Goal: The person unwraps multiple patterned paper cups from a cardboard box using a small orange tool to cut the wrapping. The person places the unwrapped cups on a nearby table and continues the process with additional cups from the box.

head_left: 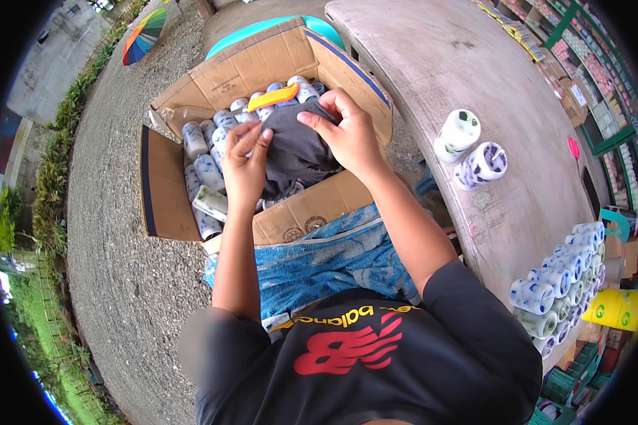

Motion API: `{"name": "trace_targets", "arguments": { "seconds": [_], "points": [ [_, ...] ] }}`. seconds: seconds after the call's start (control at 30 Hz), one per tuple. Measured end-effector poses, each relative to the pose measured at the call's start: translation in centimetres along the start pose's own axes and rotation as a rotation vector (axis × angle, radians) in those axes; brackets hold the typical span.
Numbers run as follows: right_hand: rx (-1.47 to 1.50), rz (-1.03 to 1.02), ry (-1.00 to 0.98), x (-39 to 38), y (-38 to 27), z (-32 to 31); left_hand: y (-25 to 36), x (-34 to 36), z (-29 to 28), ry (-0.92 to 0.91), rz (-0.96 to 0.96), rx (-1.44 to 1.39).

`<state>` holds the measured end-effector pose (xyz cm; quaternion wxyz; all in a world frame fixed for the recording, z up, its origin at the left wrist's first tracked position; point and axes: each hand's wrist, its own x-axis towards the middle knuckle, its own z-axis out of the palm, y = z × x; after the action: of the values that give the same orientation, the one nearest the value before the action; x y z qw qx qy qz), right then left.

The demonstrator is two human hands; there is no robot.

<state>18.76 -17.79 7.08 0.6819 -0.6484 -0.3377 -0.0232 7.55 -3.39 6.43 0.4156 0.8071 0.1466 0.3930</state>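
The dark grey cloth (296,145), a soft, matte, creased fabric, is located over the right-hand part of an open cardboard box (315,207), between the 2 hands. The right hand (322,113) is clamped on the upper edge of the cloth, with the fabric pinched between thumb and fingers. The left hand (252,146) is positioned at the left edge of the cloth, thumb and curled fingers close together; whether fabric is gripped between them cannot be told. The box is rectangular, of brown corrugated board, with flaps folded outward and dark edging on some of them. It contains smooth white cylinders (208,172) with blue marbled patterns, packed closely, some upright and some tilted. An orange tool (272,98), flat and elongated, rests on the cylinders just beside the cloth. A blue patterned towel (326,248) of napped texture lies at the near side of the box. To the right, the table (503,78) presents a pale, worn, stained surface. It carries 2 upright rolls, 1 marked in green (459,134) and 1 in purple (478,167), plus a stacked block of patterned rolls (560,276) near its lower end. Coarse grey gravel (131,227) extends to the left.
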Motion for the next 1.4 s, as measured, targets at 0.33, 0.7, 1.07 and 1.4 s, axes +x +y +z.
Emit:
{"name": "trace_targets", "arguments": {
  "seconds": [0.33, 0.7, 1.07, 1.4],
  "points": [
    [-0.292, -0.145, -0.113, -0.5, 2.0, 0.8, -1.2, 4.9, 0.0, -0.131, -0.607, -0.701],
    [-0.935, 0.223, -0.321, -0.7, 5.6, -1.8, -5.0, 4.6, -3.7, -0.126, -0.181, 0.235],
    [0.866, 0.73, -0.374, -0.2, 2.9, -2.6, -9.6, 4.0, -4.4, -0.164, -0.358, 0.698],
    [0.726, 0.537, -0.394, -4.2, 7.2, 3.0, -5.0, -2.2, 3.2, -0.344, -0.334, 0.073]
  ]
}}
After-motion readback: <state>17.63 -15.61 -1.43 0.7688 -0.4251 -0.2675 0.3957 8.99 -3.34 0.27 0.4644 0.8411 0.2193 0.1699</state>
